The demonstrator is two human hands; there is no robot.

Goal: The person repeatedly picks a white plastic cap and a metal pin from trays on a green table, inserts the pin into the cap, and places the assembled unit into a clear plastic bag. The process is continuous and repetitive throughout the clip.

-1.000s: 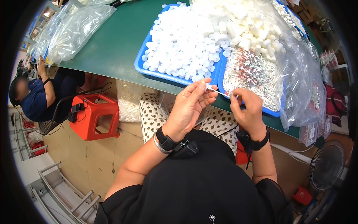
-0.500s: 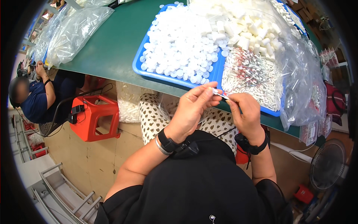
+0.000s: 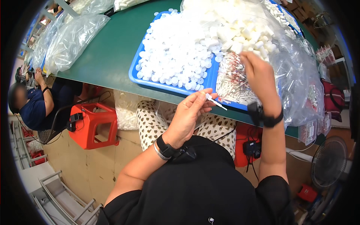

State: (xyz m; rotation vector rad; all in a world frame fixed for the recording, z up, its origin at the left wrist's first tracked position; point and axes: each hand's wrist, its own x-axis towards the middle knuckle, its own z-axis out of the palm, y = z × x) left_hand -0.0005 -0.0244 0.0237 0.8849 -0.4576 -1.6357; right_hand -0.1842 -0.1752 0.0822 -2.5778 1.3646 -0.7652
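Note:
My left hand (image 3: 187, 116) is held in front of the table edge. Between its thumb and fingers it pinches a thin white stick (image 3: 220, 105) with a wider white end; the stick points down to the right. My right hand (image 3: 262, 77) reaches over a blue tray (image 3: 165, 88), its bent fingertips at a heap of thin white and red sticks (image 3: 233, 88). Those fingers look closed, but anything in them is hidden. Left of that heap, translucent white discs (image 3: 170, 56) fill the tray's other part.
Short cream-white cylinders (image 3: 249, 33) lie behind the sticks. Clear plastic bags (image 3: 298, 75) border the tray on the right, with another bag (image 3: 75, 43) at the table's far left. A red stool (image 3: 93, 125) stands below, near a seated person (image 3: 35, 103). A fan (image 3: 329, 161) is at lower right.
My right hand has left my left hand and moved up over the heap of sticks. My left hand stays near its place, the white stick in it showing more fully.

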